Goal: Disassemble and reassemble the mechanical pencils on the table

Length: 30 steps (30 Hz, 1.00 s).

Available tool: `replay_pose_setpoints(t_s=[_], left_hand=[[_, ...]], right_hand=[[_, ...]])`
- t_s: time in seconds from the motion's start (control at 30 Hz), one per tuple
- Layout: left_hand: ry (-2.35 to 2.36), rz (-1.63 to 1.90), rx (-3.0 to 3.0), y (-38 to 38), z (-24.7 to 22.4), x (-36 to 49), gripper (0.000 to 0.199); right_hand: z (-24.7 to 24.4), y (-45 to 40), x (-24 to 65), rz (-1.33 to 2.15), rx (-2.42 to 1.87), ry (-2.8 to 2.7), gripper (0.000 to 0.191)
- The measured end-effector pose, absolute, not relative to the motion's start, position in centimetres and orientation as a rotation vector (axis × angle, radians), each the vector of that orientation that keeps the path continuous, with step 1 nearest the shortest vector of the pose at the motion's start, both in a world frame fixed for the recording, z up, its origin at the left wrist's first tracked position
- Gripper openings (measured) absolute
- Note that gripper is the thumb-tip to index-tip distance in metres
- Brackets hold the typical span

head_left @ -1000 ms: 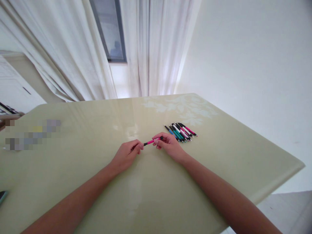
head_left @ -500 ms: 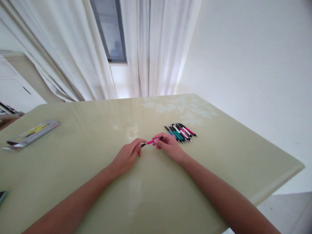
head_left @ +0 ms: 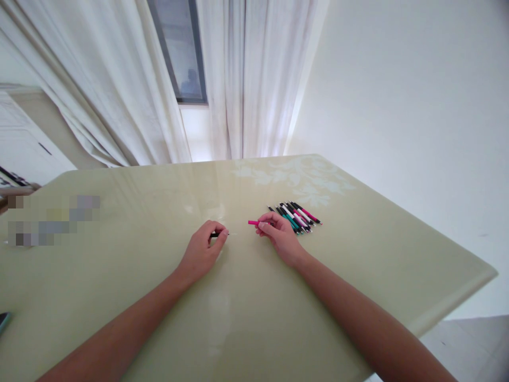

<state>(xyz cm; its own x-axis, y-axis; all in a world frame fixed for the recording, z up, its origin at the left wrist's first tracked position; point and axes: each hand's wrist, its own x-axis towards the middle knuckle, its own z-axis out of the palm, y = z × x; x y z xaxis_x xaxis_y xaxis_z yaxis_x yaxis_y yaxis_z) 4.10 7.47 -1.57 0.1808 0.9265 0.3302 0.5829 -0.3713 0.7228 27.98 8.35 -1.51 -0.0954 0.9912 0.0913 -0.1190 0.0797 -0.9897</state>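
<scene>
Two parts of a pen are held apart above the table [head_left: 246, 307]. Between the thumb and fingers of my left hand [head_left: 202, 245] is a black pen section [head_left: 215, 235], and a thin pale tip seems to point right from it. My right hand [head_left: 280, 233] pinches a pink pen barrel [head_left: 253, 223], whose far end is hidden by the fingers. Just behind the right hand lies a pile of pens [head_left: 298, 215] in black, white, pink and green, partly covered by that hand.
A pixelated patch [head_left: 55, 220] covers the box at the table's left side. The corner of a dark phone-like object [head_left: 3, 320] shows at the left edge. Curtains [head_left: 262, 79] hang behind the table, and a white wall [head_left: 417, 132] stands to the right.
The pen has come apart: my left hand has moved left with the black section, while the pink barrel stays in my right hand, which shifted slightly right.
</scene>
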Motion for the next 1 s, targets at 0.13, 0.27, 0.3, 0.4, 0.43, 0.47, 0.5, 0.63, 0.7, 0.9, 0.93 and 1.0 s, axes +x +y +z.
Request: replay_pose_setpoints(t_s=[0.13,0.27,0.3,0.4,0.43,0.47,0.5,0.63,0.7,0.9,0.93,1.0], left_hand=[[1.412,1.005,1.989,7.30,-1.46,4.12,0.031],[1.385,0.997,2.007,7.27,-1.49,4.12,0.038],[1.385,0.997,2.015,7.28,-1.51,4.11,0.039],[1.388,0.997,2.044,7.27,-1.53,4.08,0.041],[1.389,0.992,2.055,7.25,-1.52,4.10,0.041],[1.392,0.982,2.067,7.23,-1.51,4.12,0.042],[1.396,0.968,2.080,7.21,-1.49,4.16,0.042],[1.402,0.878,2.158,7.19,-1.51,4.33,0.041],[1.392,0.836,2.200,7.22,-1.61,4.37,0.041],[1.380,0.784,2.246,7.35,-1.84,4.41,0.039],[1.377,0.780,2.249,7.36,-1.86,4.41,0.039],[1.374,0.776,2.255,7.35,-1.86,4.41,0.037]], right_hand=[[-1.11,8.01,27.86,0.953,-1.141,-1.570,0.014],[-1.23,8.04,27.87,0.881,-1.155,-1.659,0.011],[-1.38,8.13,27.89,0.868,-1.163,-1.656,0.012],[-1.82,8.39,27.92,0.825,-1.218,-1.659,0.011],[-1.87,8.42,27.92,0.810,-1.230,-1.662,0.011],[-1.84,8.41,27.92,0.794,-1.234,-1.667,0.011],[-1.74,8.36,27.94,0.771,-1.231,-1.671,0.012],[-1.03,8.09,28.20,0.652,-1.213,-1.722,0.010],[-0.91,8.06,28.37,0.611,-1.226,-1.781,0.008],[-1.38,8.20,28.58,0.559,-1.271,-1.927,0.012],[-1.34,8.18,28.58,0.555,-1.265,-1.925,0.014],[-1.11,8.10,28.60,0.550,-1.235,-1.909,0.017]])
